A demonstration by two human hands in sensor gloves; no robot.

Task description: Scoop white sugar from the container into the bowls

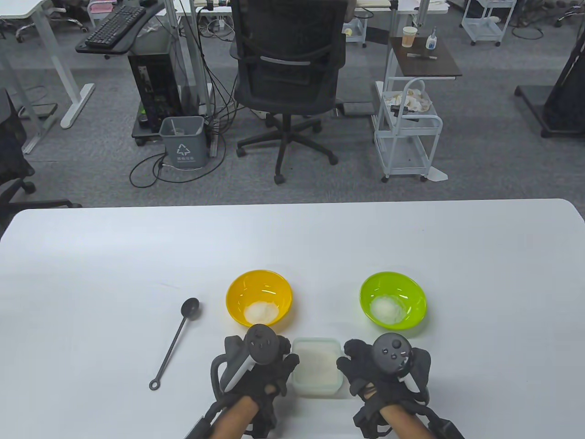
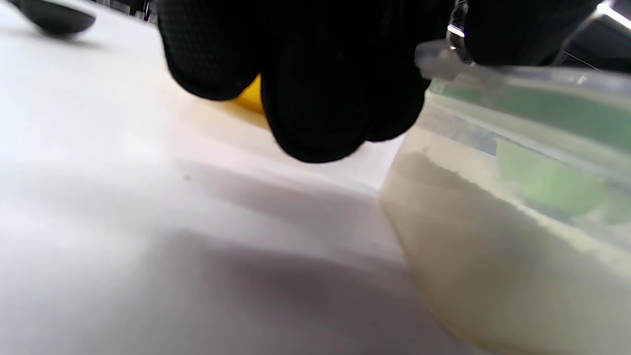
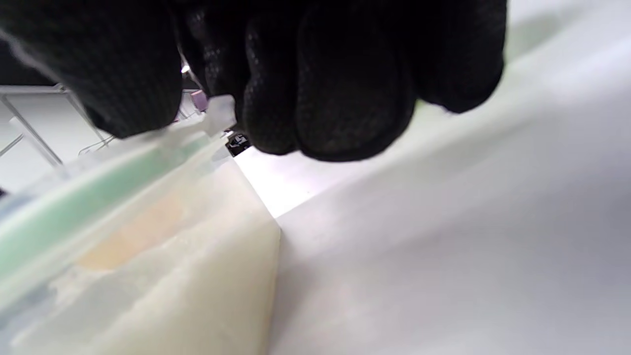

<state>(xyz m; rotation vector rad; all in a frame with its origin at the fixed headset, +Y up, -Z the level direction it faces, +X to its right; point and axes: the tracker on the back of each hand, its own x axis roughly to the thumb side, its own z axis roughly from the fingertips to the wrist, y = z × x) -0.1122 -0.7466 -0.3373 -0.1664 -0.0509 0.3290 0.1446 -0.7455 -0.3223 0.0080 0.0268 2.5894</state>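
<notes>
Table (image 1: 114,256), white, fronts an office chair (image 1: 288,68). Left hand (image 1: 256,366) and right hand (image 1: 384,370) seemingly grip the sugar container (image 1: 316,366) near two bowls; spoon (image 1: 176,340) lies apart.

Your left hand (image 1: 256,366) and right hand (image 1: 386,366) cover the side edges of the container (image 1: 316,366), so from the table view you can't tell whether your fingers (image 2: 315,98) grip it or only touch it. In the left wrist view the yellow bowl (image 2: 250,96) shows only as a sliver behind them, the spoon (image 2: 54,17) is cut off at the top edge, and the green bowl (image 2: 552,182) is a blur through the container wall.
</notes>
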